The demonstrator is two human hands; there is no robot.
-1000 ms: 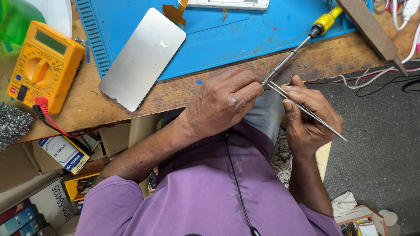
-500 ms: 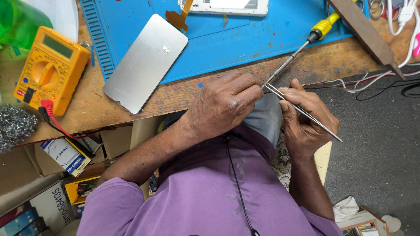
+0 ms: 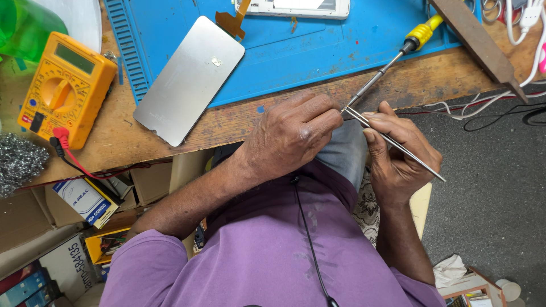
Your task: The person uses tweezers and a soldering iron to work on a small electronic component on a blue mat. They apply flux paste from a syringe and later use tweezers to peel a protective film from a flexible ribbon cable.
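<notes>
Little has changed over the last second. Both hands keep the same pose at the bench edge, and the tweezers have shifted only slightly, so the fine work at the fingertips is being held steady rather than moved on.

At far left a wad of steel wool (image 3: 20, 162) lies below a yellow multimeter (image 3: 65, 85) on the wooden workbench (image 3: 227, 125). Beside them a bare metal phone back plate (image 3: 190, 79) rests half on the blue work mat (image 3: 318, 51), tilted, with its orange flex ribbon toward the far edge.

The left hand (image 3: 290, 142) is curled just in front of the bench. Its fingertips are pinched tight at the point where the two tools meet; whatever sits between them is too small to make out.

The tweezers (image 3: 398, 149) are gripped in the right hand (image 3: 401, 162), with the fingers wrapped along the shank. Their long axis runs diagonally: the tips point up and left into the left hand's pinch, and the back end sticks out low and right past the palm.

The yellow-handled tool (image 3: 418, 35) crosses the other way. Its handle lies on the mat up and to the right, and its metal shaft slopes down and left to the same meeting point. I cannot tell whether the left fingers actually hold its tip.
</notes>
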